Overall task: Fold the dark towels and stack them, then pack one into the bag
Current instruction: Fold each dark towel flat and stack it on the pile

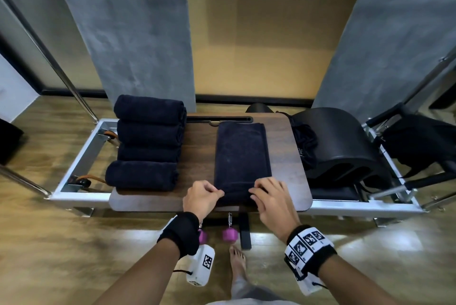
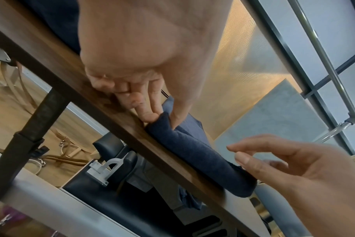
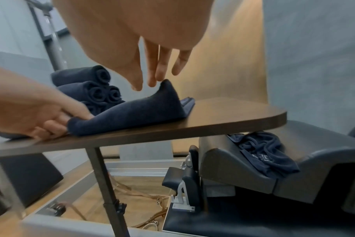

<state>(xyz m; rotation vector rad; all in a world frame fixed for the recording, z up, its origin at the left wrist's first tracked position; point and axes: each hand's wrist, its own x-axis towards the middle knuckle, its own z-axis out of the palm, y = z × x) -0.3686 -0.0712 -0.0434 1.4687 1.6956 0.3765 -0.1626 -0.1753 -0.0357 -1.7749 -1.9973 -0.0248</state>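
Observation:
A dark navy towel (image 1: 241,154) lies folded in a long strip on the brown table (image 1: 286,156). My left hand (image 1: 219,192) pinches its near left corner (image 2: 162,118) between thumb and forefinger. My right hand (image 1: 254,193) is at the near right corner, fingers straight. In the right wrist view its fingertips (image 3: 152,82) touch the towel's raised edge (image 3: 166,86) without gripping. Several rolled dark towels (image 1: 148,147) are stacked at the table's left. A dark drawstring bag (image 1: 306,144) lies crumpled on the black barrel to the right.
The black padded barrel (image 1: 345,147) sits right of the table inside a metal frame (image 1: 81,156). Steel poles rise at both sides. Purple knobs (image 1: 230,234) hang below the table's front edge, near a bare foot (image 1: 238,262).

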